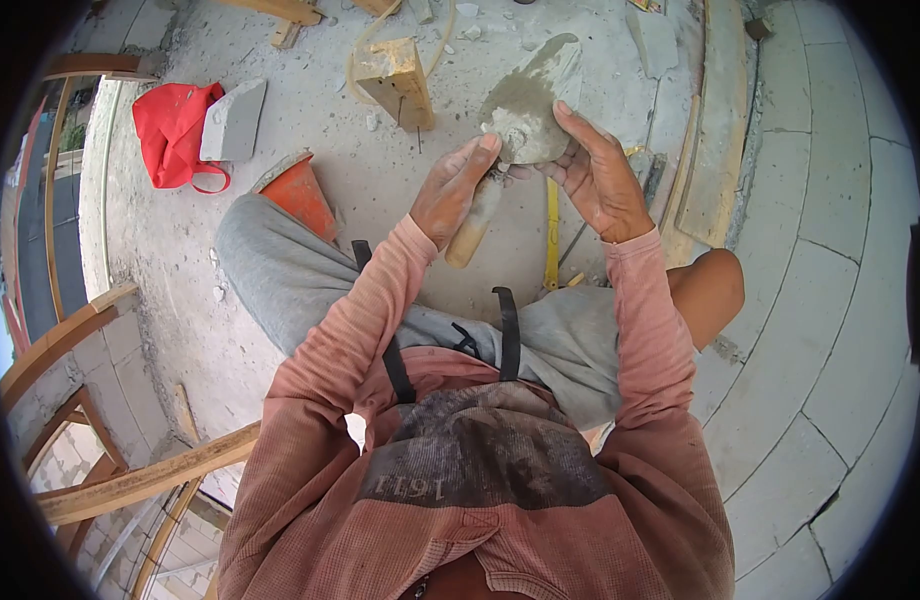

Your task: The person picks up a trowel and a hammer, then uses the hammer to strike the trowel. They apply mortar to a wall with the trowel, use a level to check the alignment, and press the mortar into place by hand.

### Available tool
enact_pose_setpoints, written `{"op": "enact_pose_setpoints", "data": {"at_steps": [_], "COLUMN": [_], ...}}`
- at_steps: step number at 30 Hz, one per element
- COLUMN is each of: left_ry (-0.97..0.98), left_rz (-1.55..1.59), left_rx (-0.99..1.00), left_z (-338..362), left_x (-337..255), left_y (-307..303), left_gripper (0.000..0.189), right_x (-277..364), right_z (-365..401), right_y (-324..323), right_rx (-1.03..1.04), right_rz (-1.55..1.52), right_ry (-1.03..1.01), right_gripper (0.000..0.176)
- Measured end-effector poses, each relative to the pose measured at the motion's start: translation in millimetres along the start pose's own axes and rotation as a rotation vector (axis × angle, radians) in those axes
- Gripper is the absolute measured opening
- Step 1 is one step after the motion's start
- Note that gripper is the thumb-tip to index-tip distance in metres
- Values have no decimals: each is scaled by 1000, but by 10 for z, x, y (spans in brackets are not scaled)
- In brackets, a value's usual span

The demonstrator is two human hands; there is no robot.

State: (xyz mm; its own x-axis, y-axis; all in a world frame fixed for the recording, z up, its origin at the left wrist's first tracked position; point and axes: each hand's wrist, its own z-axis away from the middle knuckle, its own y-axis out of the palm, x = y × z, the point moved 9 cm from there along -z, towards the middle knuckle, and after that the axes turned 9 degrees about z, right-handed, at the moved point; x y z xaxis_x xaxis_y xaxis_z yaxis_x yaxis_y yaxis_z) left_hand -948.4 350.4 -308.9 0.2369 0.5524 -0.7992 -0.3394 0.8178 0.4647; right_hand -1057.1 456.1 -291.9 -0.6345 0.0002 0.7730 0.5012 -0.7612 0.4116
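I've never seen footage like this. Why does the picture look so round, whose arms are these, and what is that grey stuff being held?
There is no machine here. A person wears one camera on the head, pointing forward and down, so you look over their own chest, pink sleeves and knees. The wide lens bends the edges round. The left hand grips the wooden handle of a trowel, and the grey stuff on its blade looks like wet mortar. The right hand rests its fingers against the blade. On the dusty concrete floor lie a wooden block, a red bag, a grey slab and an orange container.
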Motion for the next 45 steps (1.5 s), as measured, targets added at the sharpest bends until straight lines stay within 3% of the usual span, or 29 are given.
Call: {"op": "enact_pose_setpoints", "data": {"at_steps": [11,15,23,29,32,35,38,45], "left_ry": [67,111,131,-51,-4,-8,132,113], "left_rz": [47,-70,-49,106,144,-30,-91,-74], "left_rx": [-39,-71,-105,-145,-133,-125,-132,-165], "left_z": [-42,-73,-54,-27,-23,-61,-58,-45], "left_x": [12,-25,34,83,16,30,-79,-6], "left_y": [-74,-131,-210,-113,-84,-176,-165,-217], "left_gripper": [52,54,53,60,62,62,61,57], "right_x": [-9,85,-190,-196,-85,-79,-95,-201], "right_z": [11,93,-10,-75,-28,-24,-18,-79], "right_y": [14,139,18,26,44,63,91,87], "right_rx": [52,40,66,84,46,48,38,70], "right_rz": [203,265,135,68,126,144,101,90], "right_ry": [-9,-47,29,29,-8,-19,16,53], "right_gripper": [47,48,40,35,35,37,39,48]}}
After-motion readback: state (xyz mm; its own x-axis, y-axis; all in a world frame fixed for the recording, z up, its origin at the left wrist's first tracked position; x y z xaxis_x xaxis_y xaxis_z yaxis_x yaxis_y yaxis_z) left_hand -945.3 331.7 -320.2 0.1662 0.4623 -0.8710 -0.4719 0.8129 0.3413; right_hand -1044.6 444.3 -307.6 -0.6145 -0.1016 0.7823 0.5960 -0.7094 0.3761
